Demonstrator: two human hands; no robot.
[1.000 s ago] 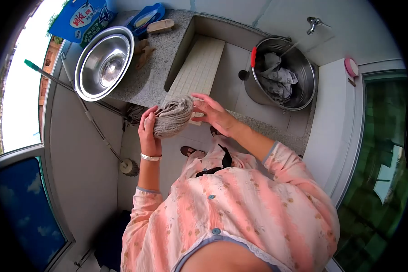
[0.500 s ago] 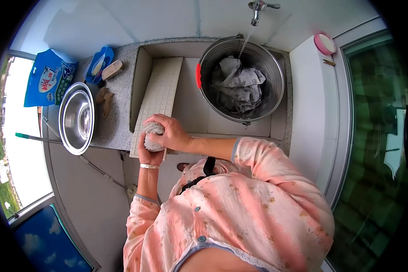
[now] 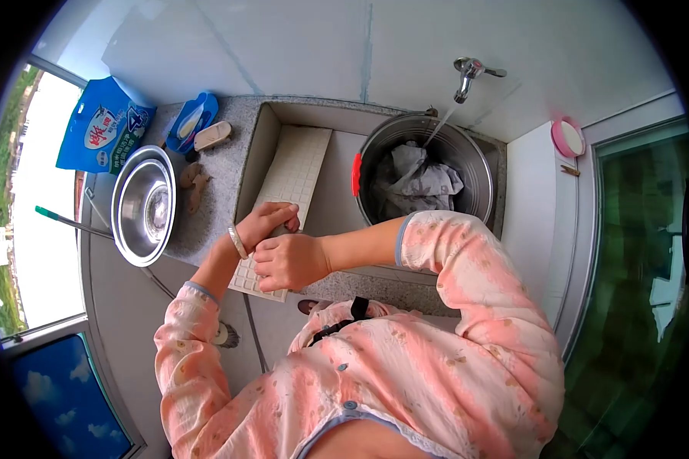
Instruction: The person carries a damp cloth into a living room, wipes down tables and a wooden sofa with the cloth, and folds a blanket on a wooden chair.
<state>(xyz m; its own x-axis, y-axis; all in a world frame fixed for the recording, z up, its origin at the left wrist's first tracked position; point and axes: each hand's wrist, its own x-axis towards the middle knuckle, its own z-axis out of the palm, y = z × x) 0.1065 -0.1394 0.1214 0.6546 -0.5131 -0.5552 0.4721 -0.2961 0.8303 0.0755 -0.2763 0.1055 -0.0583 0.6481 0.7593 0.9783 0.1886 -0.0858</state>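
Over the lower end of the pale ridged washboard [image 3: 293,170], my two hands are close together, one above the other. My left hand [image 3: 266,222], with a bracelet at the wrist, is closed, its fingers bent towards the right. Just below it, my right hand [image 3: 291,262] is also closed, knuckles up. Whatever they grip is hidden by the fingers; the grey stringy bundle does not show. To the right, a metal bucket [image 3: 478,180] with a red handle grip holds wet grey cloth [image 3: 421,183], and water runs into it from the tap [image 3: 467,76].
Nested metal basins [image 3: 144,206] stand at the counter's left edge. Behind them are a blue detergent bag [image 3: 103,126], a blue tray [image 3: 194,122], a brush [image 3: 213,135] and brown pieces [image 3: 195,187]. A green-tipped pole [image 3: 73,222] leans at left. A pink round container [image 3: 567,138] sits at right.
The grey stringy bundle, visible between my hands before, is now out of sight. My left hand has turned over and sits above my right hand, which has moved lower. The view has shifted.
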